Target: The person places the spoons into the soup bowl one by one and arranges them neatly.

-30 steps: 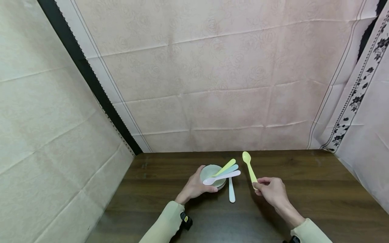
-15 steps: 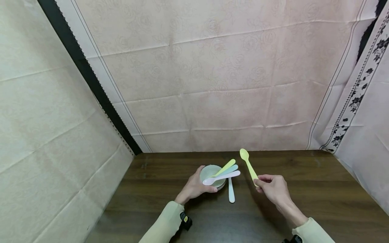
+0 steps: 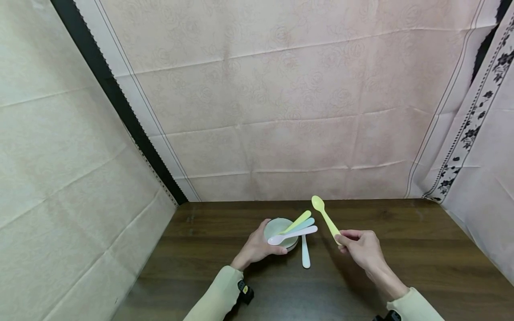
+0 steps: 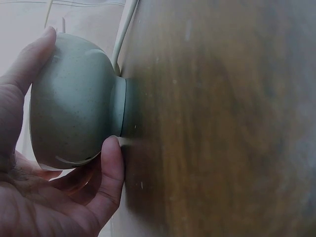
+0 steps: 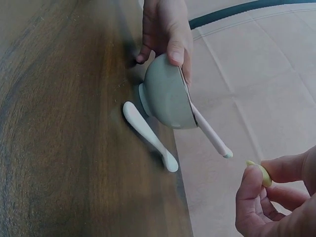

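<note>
Bowl is cupped by the left hand, thumb and fingers curled round its side, on the table. Yellow spoon is pinched at the handle end by the right hand, its head raised beyond the grip, just right of the bowl. Three spoons are propped across the rim; a white spoon lies beside. Risk: the propped spoons could be knocked off if clipped by the yellow spoon.

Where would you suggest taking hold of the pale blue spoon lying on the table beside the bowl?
Probably by the near end of the pale blue spoon, pinched from above: it lies flat on the table, pointing toward the person, while its far end sits close to the bowl.
</note>
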Action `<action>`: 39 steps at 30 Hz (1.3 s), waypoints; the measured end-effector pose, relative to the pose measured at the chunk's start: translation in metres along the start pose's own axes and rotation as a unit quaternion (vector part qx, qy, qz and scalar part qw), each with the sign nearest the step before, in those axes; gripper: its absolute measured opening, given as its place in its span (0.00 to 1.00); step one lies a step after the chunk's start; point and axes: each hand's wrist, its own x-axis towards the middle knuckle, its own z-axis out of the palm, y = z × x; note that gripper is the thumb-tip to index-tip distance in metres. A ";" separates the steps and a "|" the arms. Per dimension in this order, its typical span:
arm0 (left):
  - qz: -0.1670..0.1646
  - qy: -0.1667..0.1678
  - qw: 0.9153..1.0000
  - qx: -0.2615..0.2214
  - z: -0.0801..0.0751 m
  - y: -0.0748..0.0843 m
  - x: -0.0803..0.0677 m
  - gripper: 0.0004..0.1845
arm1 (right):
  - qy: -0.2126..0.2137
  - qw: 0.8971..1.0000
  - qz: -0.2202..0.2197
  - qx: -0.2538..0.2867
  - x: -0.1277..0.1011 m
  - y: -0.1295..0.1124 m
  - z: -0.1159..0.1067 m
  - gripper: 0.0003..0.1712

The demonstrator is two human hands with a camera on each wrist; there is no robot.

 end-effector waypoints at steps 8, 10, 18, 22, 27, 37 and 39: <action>0.001 -0.001 1.000 0.001 0.000 -0.003 0.000 0.60 | -0.007 1.000 0.002 0.003 -0.001 -0.003 -0.001 0.22; 0.001 -0.001 1.000 0.002 0.000 -0.003 0.000 0.60 | -0.010 1.000 0.003 0.003 -0.002 -0.003 0.000 0.22; 0.003 0.000 1.000 -0.011 0.000 -0.002 0.001 0.59 | -0.024 1.000 -0.001 -0.002 -0.003 -0.006 0.002 0.21; 0.001 0.002 1.000 -0.009 0.000 -0.002 0.001 0.60 | -0.038 0.999 -0.005 0.001 -0.003 -0.007 0.002 0.21; -0.001 0.005 1.000 -0.002 0.001 -0.003 0.002 0.60 | -0.063 0.998 -0.008 0.009 -0.005 -0.008 0.003 0.20; 0.003 0.010 1.000 -0.002 0.001 -0.003 0.002 0.59 | -0.096 0.995 -0.014 0.002 -0.003 -0.008 0.009 0.18; 0.001 0.010 1.000 -0.004 0.001 -0.003 0.002 0.59 | -0.104 0.994 -0.017 0.000 -0.002 -0.009 0.010 0.18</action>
